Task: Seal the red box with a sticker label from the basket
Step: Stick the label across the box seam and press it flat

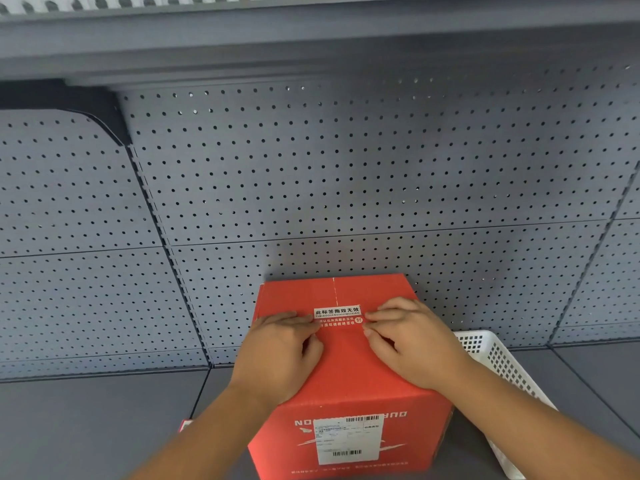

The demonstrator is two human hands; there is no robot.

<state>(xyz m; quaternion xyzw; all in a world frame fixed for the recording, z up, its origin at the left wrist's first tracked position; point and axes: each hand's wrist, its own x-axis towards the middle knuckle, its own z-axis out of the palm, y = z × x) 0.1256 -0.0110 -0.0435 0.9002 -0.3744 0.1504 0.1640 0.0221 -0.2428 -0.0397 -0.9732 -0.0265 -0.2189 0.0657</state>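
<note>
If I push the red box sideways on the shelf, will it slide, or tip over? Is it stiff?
The red box looks about as wide as tall and sits flat, so it would probably slide rather than tip. Its cardboard top seems stiff: both hands press the sticker without visible sagging. Its weight cannot be judged.

Under both hands, the square cardboard box (349, 368) is bright red, with white lettering and a white printed shipping label (348, 438) carrying black barcodes on its near face. Between the left hand (277, 355) and the right hand (412, 344) lies the small rectangular sticker label (337, 317), white above with black characters, red below with white characters. Right of the right hand, the white plastic basket (502, 365) has a grid of square holes. Beyond the hands, the grey metal pegboard wall (346, 174) is dotted with rows of small dark holes.
</note>
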